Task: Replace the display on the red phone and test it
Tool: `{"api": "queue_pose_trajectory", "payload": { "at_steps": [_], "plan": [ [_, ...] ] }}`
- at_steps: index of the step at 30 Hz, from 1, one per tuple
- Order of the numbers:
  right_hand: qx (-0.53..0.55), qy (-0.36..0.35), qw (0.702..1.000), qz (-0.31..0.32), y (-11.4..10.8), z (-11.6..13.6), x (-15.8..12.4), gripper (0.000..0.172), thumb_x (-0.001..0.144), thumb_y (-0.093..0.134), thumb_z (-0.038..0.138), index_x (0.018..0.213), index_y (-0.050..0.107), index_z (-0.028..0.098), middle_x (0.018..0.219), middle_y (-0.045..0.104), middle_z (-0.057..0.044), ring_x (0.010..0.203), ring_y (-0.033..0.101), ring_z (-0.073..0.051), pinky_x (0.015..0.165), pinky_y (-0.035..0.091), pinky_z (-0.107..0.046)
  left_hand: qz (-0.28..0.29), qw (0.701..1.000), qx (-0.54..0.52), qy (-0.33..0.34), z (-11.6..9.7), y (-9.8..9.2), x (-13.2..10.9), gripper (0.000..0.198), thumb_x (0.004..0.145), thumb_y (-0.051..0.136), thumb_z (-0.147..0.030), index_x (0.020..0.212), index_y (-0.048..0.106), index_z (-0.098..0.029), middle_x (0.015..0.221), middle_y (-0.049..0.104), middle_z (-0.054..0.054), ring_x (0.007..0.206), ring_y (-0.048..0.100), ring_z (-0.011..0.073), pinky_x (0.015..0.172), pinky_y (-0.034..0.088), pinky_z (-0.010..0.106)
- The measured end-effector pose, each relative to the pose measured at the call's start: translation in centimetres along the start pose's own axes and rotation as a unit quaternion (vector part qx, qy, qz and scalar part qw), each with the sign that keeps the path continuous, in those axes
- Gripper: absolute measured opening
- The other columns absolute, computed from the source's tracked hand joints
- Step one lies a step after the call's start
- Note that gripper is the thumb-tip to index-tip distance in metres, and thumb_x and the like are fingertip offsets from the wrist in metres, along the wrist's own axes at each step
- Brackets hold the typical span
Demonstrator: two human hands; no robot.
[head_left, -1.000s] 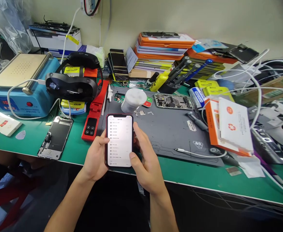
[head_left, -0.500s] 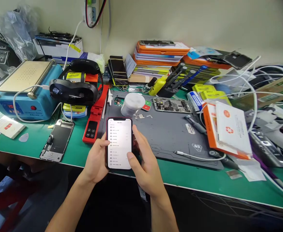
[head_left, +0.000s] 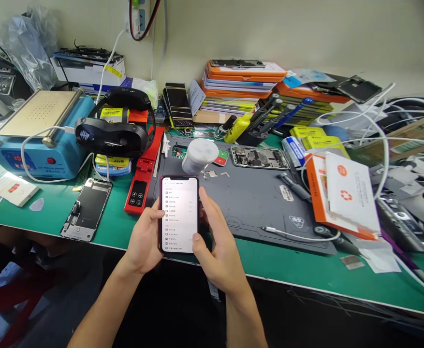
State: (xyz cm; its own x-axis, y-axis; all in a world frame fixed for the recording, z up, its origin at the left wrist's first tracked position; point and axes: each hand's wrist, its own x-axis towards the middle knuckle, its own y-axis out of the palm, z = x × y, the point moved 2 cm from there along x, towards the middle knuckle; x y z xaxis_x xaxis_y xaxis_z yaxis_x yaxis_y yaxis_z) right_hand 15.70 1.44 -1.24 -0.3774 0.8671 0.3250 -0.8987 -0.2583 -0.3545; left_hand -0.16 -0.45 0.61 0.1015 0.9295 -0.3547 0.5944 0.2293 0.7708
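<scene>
A phone with a lit white list on its screen is held upright over the bench's front edge. My left hand grips its left side, thumb on the edge of the screen. My right hand wraps round the right side, its thumb at the lower right of the screen and its fingers partly hidden behind the phone. Just beyond the phone, a round white tub stands on the dark grey mat. An opened phone body lies at the mat's back.
To the left are a blue heating machine, a black headset, a red tool and a detached phone screen. A white cable crosses the mat's front right. Orange-and-white boxes lie at the right.
The list on the phone's screen has shifted slightly. My right thumb has moved a little down and right at the screen's edge. The whole view has shifted very slightly.
</scene>
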Motion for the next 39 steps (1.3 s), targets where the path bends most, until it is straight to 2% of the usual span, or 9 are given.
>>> {"api": "queue_pose_trajectory", "payload": {
  "at_steps": [4,12,17,24,31,39],
  "plan": [
    [0.01,-0.001,1.0,0.001,-0.06,0.03,-0.07,0.078,0.106,0.051,0.022,0.176,0.026,0.045,0.179,0.038,0.0,0.161,0.045,-0.033,0.129,0.047,-0.06,0.005,1.0,-0.004,0.002,0.0,-0.01,0.0,0.07,0.081,0.073,-0.033,0.149,0.062,-0.019,0.134,0.078,0.01,0.135,0.067,0.0414,0.113,0.053,0.051],
    [0.006,0.011,1.0,-0.012,0.01,-0.05,0.0,0.066,0.113,0.053,0.036,0.174,0.03,0.046,0.177,0.043,-0.001,0.158,0.05,-0.033,0.126,0.051,-0.06,0.012,1.0,-0.003,-0.001,0.01,-0.06,-0.02,0.07,0.083,0.072,-0.034,0.15,0.061,-0.02,0.135,0.078,0.01,0.132,0.069,0.0403,0.113,0.054,0.051],
    [-0.001,0.023,1.0,-0.017,0.09,-0.12,0.03,0.065,0.113,0.052,0.034,0.174,0.031,0.047,0.176,0.044,-0.001,0.157,0.051,-0.032,0.126,0.051,-0.059,0.011,1.0,0.002,-0.004,0.03,-0.05,-0.14,0.071,0.083,0.071,-0.034,0.152,0.06,-0.021,0.136,0.078,0.01,0.133,0.068,0.0399,0.113,0.053,0.051],
    [0.005,0.003,1.0,0.007,0.0,-0.05,-0.07,0.079,0.105,0.05,0.021,0.176,0.026,0.044,0.18,0.038,0.0,0.162,0.044,-0.033,0.131,0.045,-0.06,0.01,1.0,0.0,0.0,0.02,0.01,-0.1,0.071,0.083,0.071,-0.034,0.152,0.061,-0.021,0.137,0.077,0.009,0.136,0.066,0.0399,0.114,0.053,0.05],
    [0.014,0.012,1.0,-0.003,-0.11,-0.1,-0.12,0.068,0.112,0.052,0.033,0.175,0.029,0.044,0.179,0.04,-0.002,0.16,0.047,-0.033,0.13,0.046,-0.06,0.012,1.0,-0.002,0.001,0.02,0.1,-0.1,0.069,0.084,0.07,-0.033,0.151,0.061,-0.02,0.136,0.078,0.009,0.134,0.068,0.0393,0.114,0.052,0.05],
    [-0.006,0.01,1.0,-0.009,0.06,-0.14,-0.07,0.071,0.111,0.052,0.029,0.176,0.028,0.042,0.178,0.041,-0.003,0.16,0.047,-0.034,0.128,0.048,-0.062,0.013,1.0,-0.005,0.0,-0.01,0.13,-0.07,0.064,0.084,0.069,-0.032,0.148,0.064,-0.021,0.138,0.077,0.009,0.133,0.068,0.0394,0.113,0.053,0.049]
  ]
}}
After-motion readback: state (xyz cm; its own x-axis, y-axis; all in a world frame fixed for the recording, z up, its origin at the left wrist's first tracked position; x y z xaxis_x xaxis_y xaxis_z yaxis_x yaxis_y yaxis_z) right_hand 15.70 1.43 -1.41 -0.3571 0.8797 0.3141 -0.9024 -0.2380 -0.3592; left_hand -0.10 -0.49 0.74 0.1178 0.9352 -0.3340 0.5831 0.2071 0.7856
